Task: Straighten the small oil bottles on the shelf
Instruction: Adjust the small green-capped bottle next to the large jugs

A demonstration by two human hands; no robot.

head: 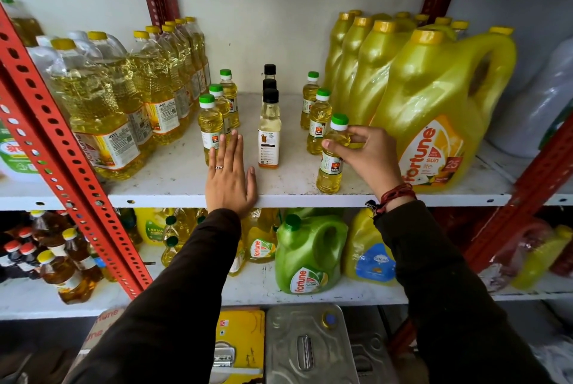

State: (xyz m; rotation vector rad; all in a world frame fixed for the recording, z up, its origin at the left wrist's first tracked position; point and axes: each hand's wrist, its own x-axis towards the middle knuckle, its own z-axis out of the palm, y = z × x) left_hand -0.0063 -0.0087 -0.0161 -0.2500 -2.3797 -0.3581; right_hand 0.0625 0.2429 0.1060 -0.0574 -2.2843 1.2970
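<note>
Three rows of small clear plastic oil bottles (round, smooth) stand on the white metal shelf. Left hand lies flat and open on its front edge; right hand grips the front green-capped bottle of the right row.

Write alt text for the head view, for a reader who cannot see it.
A person's right hand grips the front small green-capped bottle of yellow oil on a white metal shelf, while the left hand rests flat, open, by another row. Between the two green-capped rows stand three black-capped clear bottles; large yellow jugs stand right.
</note>
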